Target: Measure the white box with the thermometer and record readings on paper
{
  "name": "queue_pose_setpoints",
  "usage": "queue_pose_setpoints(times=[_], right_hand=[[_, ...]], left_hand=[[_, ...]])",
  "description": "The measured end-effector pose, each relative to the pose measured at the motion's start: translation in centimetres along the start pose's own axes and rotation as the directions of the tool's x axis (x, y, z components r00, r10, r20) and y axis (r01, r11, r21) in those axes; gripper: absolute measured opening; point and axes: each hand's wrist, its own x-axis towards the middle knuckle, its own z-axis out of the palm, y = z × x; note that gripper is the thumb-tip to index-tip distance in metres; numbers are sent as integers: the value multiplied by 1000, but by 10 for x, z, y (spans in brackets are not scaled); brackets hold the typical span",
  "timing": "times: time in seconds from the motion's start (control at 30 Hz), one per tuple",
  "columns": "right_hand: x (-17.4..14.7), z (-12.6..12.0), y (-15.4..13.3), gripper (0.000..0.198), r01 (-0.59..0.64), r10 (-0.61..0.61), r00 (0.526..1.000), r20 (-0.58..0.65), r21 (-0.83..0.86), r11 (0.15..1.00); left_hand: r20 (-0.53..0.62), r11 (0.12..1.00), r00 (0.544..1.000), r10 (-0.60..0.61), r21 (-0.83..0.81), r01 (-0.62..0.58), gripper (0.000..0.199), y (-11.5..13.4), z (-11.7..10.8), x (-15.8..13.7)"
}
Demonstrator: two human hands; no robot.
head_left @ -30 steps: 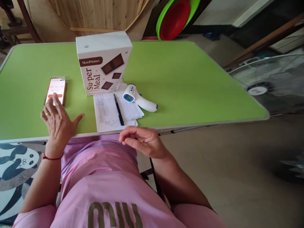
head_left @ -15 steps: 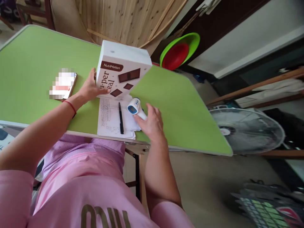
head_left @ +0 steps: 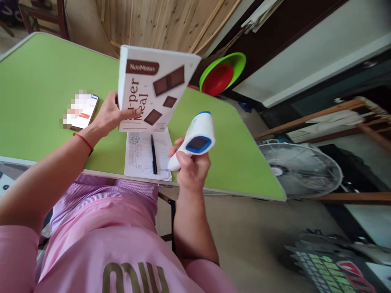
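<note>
With the thumb across its front, my left hand (head_left: 110,114) grips the lower left side of a white box (head_left: 143,91) that carries brown chocolate-bar pictures. The box is tilted, its printed front facing me. My right hand (head_left: 194,169) is closed around the handle of a white and blue infrared thermometer (head_left: 198,130), raised above the table with its dark screen towards me. Below the box lie sheets of paper (head_left: 139,156) with writing, and a black pen (head_left: 154,154) rests on them. Some right-hand fingers are hidden behind the handle.
A smartphone (head_left: 85,116) with a lit, partly blurred screen lies left of the box on the green table (head_left: 241,162). Beyond the table's right edge stands a fan (head_left: 299,169). Green and red basins (head_left: 218,79) are past the far edge.
My right hand has taken hold of the thermometer and lifted it off the papers. The box has turned, showing more of its front and less of its top.
</note>
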Motion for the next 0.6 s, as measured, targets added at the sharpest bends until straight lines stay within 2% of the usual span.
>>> queue_pose_setpoints(times=[0.07, 0.17, 0.23, 0.4, 0.6], right_hand=[[-27, 21, -20, 27, -156, 126, 982, 138, 231, 960], [-55, 44, -35, 13, -383, 283, 908, 309, 340, 859], [-64, 52, -35, 14, -431, 297, 881, 368, 370, 823], [-66, 57, -28, 19, -456, 284, 867, 409, 425, 782], [-63, 65, -35, 34, -566, 384, 816, 432, 466, 680]], left_hand=[[31, 995, 999, -37, -92, 40, 51, 13, -2, -8], [139, 976, 978, -158, -129, 176, 47, 26, -8, -19], [211, 969, 954, -211, -80, 232, 48, 29, -13, -24], [322, 971, 918, -233, 26, 238, 48, 30, -19, -29], [338, 966, 906, -252, 36, 255, 48, 31, -20, -27]])
